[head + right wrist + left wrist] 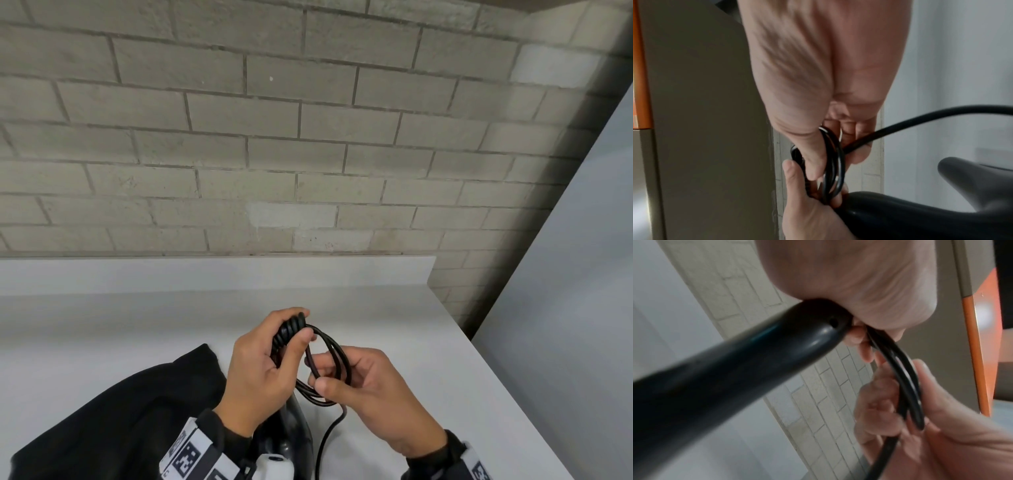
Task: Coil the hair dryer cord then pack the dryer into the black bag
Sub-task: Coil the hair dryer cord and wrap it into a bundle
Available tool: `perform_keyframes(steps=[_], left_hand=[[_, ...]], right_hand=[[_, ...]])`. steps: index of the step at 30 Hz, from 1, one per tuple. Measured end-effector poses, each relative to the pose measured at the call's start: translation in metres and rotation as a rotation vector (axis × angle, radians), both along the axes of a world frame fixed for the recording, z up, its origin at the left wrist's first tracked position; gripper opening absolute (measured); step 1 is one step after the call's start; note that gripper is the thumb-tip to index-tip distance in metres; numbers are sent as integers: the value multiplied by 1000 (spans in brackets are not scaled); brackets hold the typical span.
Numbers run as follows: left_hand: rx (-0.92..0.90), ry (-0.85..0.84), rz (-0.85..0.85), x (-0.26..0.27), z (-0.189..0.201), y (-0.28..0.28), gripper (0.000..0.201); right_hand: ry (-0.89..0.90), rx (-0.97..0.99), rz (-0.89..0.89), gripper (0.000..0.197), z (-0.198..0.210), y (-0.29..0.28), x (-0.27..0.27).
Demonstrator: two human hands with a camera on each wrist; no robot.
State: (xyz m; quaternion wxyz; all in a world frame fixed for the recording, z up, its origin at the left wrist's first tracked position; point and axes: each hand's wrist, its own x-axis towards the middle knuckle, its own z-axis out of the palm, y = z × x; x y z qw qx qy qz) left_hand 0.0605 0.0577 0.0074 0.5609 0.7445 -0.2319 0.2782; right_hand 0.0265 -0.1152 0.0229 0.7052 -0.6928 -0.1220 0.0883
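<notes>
Black cord (pixel 329 370) loops hang between both hands above the desk (pixel 428 359). Left hand (pixel 260 373) grips the dryer (pixel 294 435) handle and loops; right hand (pixel 373 390) pinches the loops, with the bag (pixel 120 411) left of the dryer.

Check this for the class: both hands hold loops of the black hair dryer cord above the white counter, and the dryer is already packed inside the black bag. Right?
Not quite. The glossy black hair dryer is outside the black fabric bag, its handle end at the left hand, as the right wrist view shows. The rest holds.
</notes>
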Motion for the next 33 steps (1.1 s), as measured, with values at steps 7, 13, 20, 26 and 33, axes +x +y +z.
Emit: perform_keyframes(steps=[7, 13, 20, 26, 33], left_hand=[[-57, 93, 46, 5, 1, -4, 25], [2, 35, 96, 3, -4, -3, 31], [133, -103, 101, 7, -4, -3, 32], [185, -183, 64, 7, -1, 0, 30], [178, -188, -10, 3, 2, -8, 20]], right_hand=[[-433, -362, -378, 34, -15, 10, -5], [-647, -855, -495, 16, -25, 17, -10], [-183, -601, -287, 15, 6, 15, -19], [379, 173, -184, 21, 32, -5, -16], [358, 182, -115, 42, 41, -25, -15]])
